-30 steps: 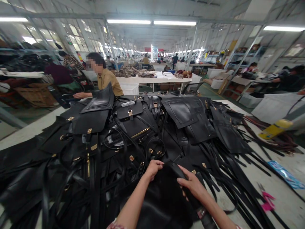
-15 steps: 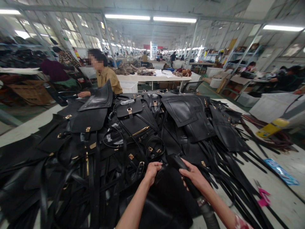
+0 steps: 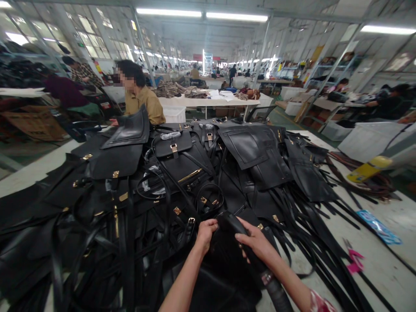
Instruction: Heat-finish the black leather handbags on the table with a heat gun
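Note:
My left hand (image 3: 206, 235) is closed, fingertips pinching the upper edge of a black leather bag piece (image 3: 224, 268) on the near side of the table. Wrapped around a black handheld nozzle (image 3: 232, 223) is my right hand (image 3: 252, 240). From the nozzle's lower end a ribbed dark hose (image 3: 276, 290) runs down out of view. The nozzle's tip lies over the leather, just right of my left fingertips; what it touches there is too dark to tell. Black leather bags (image 3: 175, 147) with straps and gold buckles are heaped in front of both hands.
Pink-handled pliers or snips (image 3: 355, 260), a blue packet (image 3: 380, 226) and a yellow cylinder (image 3: 370, 169) lie on the right of the pale table (image 3: 394, 268). Loose straps trail there. A co-worker in a tan shirt (image 3: 146, 104) is at the far left edge.
My right hand has shifted the nozzle slightly left, closer to my left fingertips. The left hand keeps its pinch. The whole view has shifted a little. Less of the co-worker's hand shows.

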`<state>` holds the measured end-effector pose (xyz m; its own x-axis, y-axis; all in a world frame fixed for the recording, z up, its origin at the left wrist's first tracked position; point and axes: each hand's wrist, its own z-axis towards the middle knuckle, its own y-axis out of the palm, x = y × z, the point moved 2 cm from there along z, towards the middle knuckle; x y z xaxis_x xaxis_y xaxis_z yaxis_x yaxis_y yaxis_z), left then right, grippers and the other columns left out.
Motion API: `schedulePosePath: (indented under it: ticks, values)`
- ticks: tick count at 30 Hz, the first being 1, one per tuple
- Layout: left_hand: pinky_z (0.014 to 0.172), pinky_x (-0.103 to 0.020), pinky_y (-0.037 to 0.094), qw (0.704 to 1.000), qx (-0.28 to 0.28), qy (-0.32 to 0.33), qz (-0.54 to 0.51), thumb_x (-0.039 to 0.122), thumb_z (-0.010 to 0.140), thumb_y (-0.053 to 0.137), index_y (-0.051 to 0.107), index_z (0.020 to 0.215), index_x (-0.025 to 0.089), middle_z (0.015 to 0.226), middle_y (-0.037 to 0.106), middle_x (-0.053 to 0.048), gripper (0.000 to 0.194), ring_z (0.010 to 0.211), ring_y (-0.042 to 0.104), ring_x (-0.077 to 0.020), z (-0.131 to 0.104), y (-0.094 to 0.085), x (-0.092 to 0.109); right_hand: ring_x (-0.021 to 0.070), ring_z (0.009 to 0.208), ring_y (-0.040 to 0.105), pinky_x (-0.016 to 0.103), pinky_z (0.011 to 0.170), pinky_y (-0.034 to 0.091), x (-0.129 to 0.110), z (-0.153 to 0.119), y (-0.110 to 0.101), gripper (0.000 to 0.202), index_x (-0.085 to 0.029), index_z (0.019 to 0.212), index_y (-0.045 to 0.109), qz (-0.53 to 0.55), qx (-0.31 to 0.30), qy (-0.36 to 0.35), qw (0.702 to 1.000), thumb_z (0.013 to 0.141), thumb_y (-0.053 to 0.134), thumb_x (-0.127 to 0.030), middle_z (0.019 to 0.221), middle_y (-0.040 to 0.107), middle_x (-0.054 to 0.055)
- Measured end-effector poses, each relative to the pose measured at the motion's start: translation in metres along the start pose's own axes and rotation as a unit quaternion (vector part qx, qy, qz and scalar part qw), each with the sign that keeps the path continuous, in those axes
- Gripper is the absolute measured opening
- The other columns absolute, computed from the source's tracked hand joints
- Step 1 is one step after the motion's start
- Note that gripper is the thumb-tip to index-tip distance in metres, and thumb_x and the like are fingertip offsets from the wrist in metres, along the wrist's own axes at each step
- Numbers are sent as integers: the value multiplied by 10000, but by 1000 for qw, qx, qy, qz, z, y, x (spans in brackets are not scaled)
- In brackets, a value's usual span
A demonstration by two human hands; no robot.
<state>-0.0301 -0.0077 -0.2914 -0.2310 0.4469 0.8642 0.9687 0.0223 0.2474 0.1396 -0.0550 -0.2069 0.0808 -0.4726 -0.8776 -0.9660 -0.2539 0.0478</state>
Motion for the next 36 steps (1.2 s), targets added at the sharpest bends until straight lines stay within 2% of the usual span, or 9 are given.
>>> schedulePosePath:
  ticks: [3,8,12,17,22,26,29,33,36]
  values:
    - [558,-257,406,1000,4,6,4,191,523,615,655,673,118,566,633,-22,172,515,545,-130,-3,0,1,100,356,489,195,318,410,-4,1,-2,654,-288,1290,293,-1,-15,2,1000,681,531,-290,539,512,-61]
    - [624,-277,428,1000,10,1,10,217,540,620,665,758,123,655,667,-50,241,591,585,-155,-5,-2,3,103,354,488,199,329,412,-7,2,-19,658,-266,1293,292,-6,51,-8,999,686,540,-320,507,504,-62]
    - [609,-281,431,1000,12,-5,16,269,555,629,665,718,117,625,663,-58,225,575,586,-162,-4,2,6,98,354,478,204,339,419,-4,-5,-25,685,-271,1300,274,-1,43,-1,999,680,555,-342,512,497,-68]
    - [573,-274,423,999,21,-8,33,269,551,624,653,640,120,567,645,-44,176,542,575,-161,-2,8,9,88,365,463,194,338,414,-3,-16,-19,667,-269,1299,271,-4,42,-16,999,692,544,-310,542,494,-69]
    - [582,-269,421,999,4,-5,39,245,534,635,654,675,114,601,652,-50,193,541,571,-147,-4,6,10,84,360,459,183,331,410,-4,-20,-14,665,-261,1296,279,-23,45,-13,999,685,540,-269,545,502,-63]
    - [618,-280,427,999,-26,7,39,263,555,635,655,707,111,640,657,-57,216,582,581,-153,-13,0,12,85,360,467,172,322,398,-4,-16,-7,638,-285,1281,313,-50,7,-2,999,683,529,-239,543,508,-59]
    - [622,-287,428,998,-29,25,51,252,560,641,654,709,109,637,653,-54,207,590,580,-158,-16,0,16,88,357,459,180,324,399,-9,-8,-4,629,-284,1279,321,-60,26,-16,998,686,530,-251,524,498,-64]
    - [630,-290,425,993,30,80,81,227,576,649,640,683,108,612,629,-28,160,595,561,-149,2,12,34,97,386,468,192,341,410,-21,-4,-11,675,-266,1297,290,-59,91,-52,993,682,563,-306,562,510,-55]
    - [721,-315,422,981,96,139,98,238,664,589,619,768,120,740,627,-30,160,732,562,-152,25,24,57,112,423,481,210,370,428,-26,-15,-21,686,-259,1304,278,-52,115,-73,989,688,570,-339,599,524,-44]
